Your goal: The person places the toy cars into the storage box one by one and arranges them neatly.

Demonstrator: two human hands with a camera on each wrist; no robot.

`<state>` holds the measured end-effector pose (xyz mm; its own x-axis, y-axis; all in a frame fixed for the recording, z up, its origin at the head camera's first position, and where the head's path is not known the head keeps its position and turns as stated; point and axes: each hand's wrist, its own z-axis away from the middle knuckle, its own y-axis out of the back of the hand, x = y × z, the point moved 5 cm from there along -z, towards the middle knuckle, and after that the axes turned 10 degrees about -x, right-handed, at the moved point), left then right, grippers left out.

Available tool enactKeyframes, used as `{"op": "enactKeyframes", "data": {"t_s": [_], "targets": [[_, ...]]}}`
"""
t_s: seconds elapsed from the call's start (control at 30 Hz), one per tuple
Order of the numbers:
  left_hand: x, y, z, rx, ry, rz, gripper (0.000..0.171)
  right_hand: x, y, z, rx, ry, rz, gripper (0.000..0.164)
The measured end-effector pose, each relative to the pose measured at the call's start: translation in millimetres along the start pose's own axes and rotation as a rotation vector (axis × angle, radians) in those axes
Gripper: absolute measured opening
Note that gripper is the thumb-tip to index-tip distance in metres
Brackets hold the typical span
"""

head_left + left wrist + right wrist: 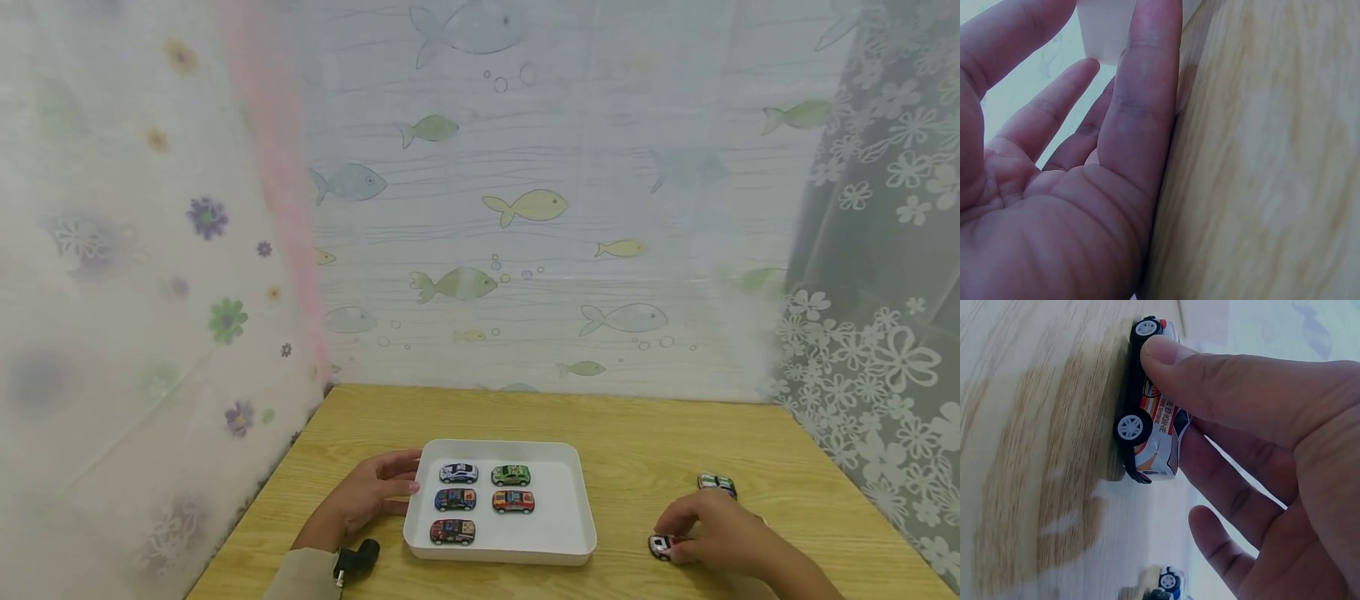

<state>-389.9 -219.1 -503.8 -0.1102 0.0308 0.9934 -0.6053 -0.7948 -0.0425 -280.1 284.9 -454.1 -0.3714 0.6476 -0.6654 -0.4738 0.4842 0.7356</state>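
On the right of the table, my right hand (720, 529) pinches a white toy car (662, 547) between thumb and fingers. In the right wrist view this toy car (1154, 419) shows red and orange markings and black wheels with pale hubs. Just beyond that hand is a green-and-white toy car (717, 484), partly hidden by it. My left hand (367, 492) touches the left side of a white tray (525, 557). Its fingers look loosely extended in the left wrist view, and its edge lies along the wood.
Several toy cars stand in the tray's left and middle: a white-and-blue car (458, 473), a green car (511, 475), a blue car (455, 499), a red-and-yellow car (513, 502) and a dark red car (452, 532). Patterned curtains (525, 250) surround the wooden table (630, 433).
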Motion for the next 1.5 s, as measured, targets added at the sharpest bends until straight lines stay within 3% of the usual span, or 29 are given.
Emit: {"op": "enactKeyframes", "data": {"t_s": [0.33, 0.9, 1.17, 1.5], "targets": [[0.8, -0.3, 0.2, -0.001, 0.001, -0.004, 0.072, -4, -4, -6, -0.003, -0.034, -0.008, 0.023], [-1.3, 1.3, -1.6, -0.009, 0.002, -0.001, 0.071, -15, -14, -25, 0.001, 0.013, -0.019, 0.021], [0.4, -0.9, 0.7, 0.001, 0.005, 0.001, 0.071, -25, -5, -28, 0.019, 0.034, 0.015, 0.020], [1.1, -1.2, 0.4, -0.003, 0.004, 0.009, 0.073, -54, 7, -35, 0.078, 0.099, 0.058, 0.023]]}}
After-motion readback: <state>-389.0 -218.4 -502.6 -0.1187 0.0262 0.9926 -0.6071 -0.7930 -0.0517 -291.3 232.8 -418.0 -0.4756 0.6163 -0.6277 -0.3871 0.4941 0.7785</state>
